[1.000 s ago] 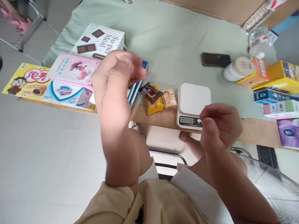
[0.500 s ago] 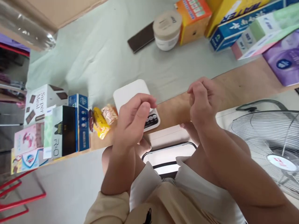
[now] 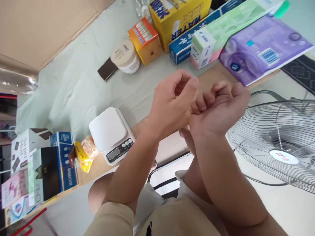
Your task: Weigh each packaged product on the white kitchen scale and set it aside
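Observation:
My left hand [image 3: 171, 101] is above the table edge, fingers curled loosely toward the thumb, and nothing shows in it. Beside it, my right hand [image 3: 216, 109] is turned palm up; its fingers are half bent, the thumb stands apart and the palm is bare. The two hands meet or overlap near the right wrist. Left of them lies a white kitchen scale [image 3: 108, 129] with a dark display, its platform bare. Close to the scale are a yellow snack packet [image 3: 83, 157], a clear-wrapped snack [image 3: 89, 146] and a dark red packet [image 3: 72, 156].
Behind the hands stand a lidded white tub [image 3: 126, 57], a dark phone-like slab [image 3: 107, 69], an orange box [image 3: 145, 41], a yellow box [image 3: 180, 19] and a purple tissue pack [image 3: 265, 49]. More boxes [image 3: 46, 173] crowd the left end. A fan [image 3: 275, 141] stands at right.
My view has turned right, so the scale and boxes appear further left. My hands have come together, and my right hand has turned from a fist to palm up with looser fingers.

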The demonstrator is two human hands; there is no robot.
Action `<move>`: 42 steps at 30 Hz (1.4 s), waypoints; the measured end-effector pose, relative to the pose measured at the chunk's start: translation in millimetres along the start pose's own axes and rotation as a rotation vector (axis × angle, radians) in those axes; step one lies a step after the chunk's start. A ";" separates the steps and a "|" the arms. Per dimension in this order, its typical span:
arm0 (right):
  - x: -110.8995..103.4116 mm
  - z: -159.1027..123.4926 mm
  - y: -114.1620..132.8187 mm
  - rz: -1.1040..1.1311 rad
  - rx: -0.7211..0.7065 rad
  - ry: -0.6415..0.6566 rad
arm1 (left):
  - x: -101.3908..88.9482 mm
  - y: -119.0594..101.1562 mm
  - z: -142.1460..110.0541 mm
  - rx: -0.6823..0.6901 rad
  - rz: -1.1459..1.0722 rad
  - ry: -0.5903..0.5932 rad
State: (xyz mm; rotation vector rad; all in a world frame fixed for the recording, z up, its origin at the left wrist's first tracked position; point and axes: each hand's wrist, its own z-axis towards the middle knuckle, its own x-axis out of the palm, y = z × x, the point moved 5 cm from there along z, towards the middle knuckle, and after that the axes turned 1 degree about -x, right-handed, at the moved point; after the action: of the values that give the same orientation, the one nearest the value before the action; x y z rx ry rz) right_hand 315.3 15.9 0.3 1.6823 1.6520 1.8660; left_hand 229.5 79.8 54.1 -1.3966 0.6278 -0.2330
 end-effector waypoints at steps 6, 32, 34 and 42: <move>3.1 8.8 15.2 0.113 -0.036 -0.092 | 66.7 -9.6 42.0 0.145 0.158 0.118; -23.5 11.6 46.9 0.362 0.180 -0.390 | 61.5 7.5 153.0 0.136 0.862 0.080; -24.6 10.8 47.7 0.350 0.175 -0.383 | 58.4 5.7 149.3 0.134 0.835 0.034; -13.3 8.0 42.6 0.296 0.175 -0.307 | 33.1 -18.8 118.2 0.098 0.772 -0.133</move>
State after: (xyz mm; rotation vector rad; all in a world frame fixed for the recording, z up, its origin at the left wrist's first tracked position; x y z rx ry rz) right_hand 348.8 -5.2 22.4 2.2606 1.5466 1.4996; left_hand 324.0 159.1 68.3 -0.9802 0.9785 0.4347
